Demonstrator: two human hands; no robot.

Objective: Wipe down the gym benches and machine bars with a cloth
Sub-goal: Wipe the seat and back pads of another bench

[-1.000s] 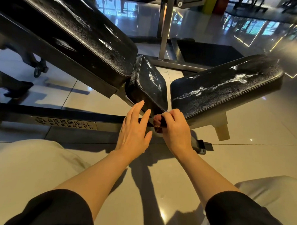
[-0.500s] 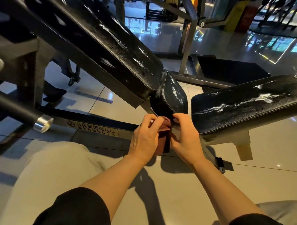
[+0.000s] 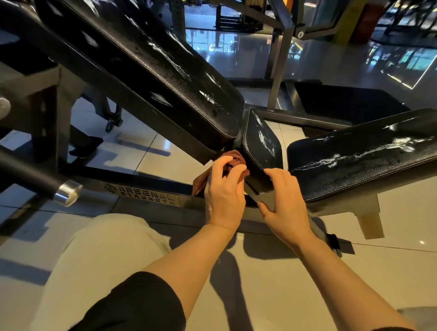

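A reddish-brown cloth (image 3: pixel 234 159) is bunched against the underside of the bench, where the long black back pad (image 3: pixel 152 62) meets the small black seat pad (image 3: pixel 260 147). My left hand (image 3: pixel 224 190) grips the cloth with curled fingers. To its right, my right hand (image 3: pixel 283 200) rests on the seat pad's lower edge, fingers spread and nearly straight. A second black pad (image 3: pixel 368 154) slopes up to the right, streaked with shiny wet marks.
A black bar with a chrome end cap (image 3: pixel 67 192) juts in from the left. The bench's base rail (image 3: pixel 143 194) carries a brand plate and lies on the tiled floor. A grey upright post (image 3: pixel 279 75) and a dark mat (image 3: pixel 345 103) stand behind. My knee (image 3: pixel 108 260) is below.
The cloth passed from my right hand to my left, which moved it up to the joint between the pads. My right hand let go and settled on the seat pad's edge.
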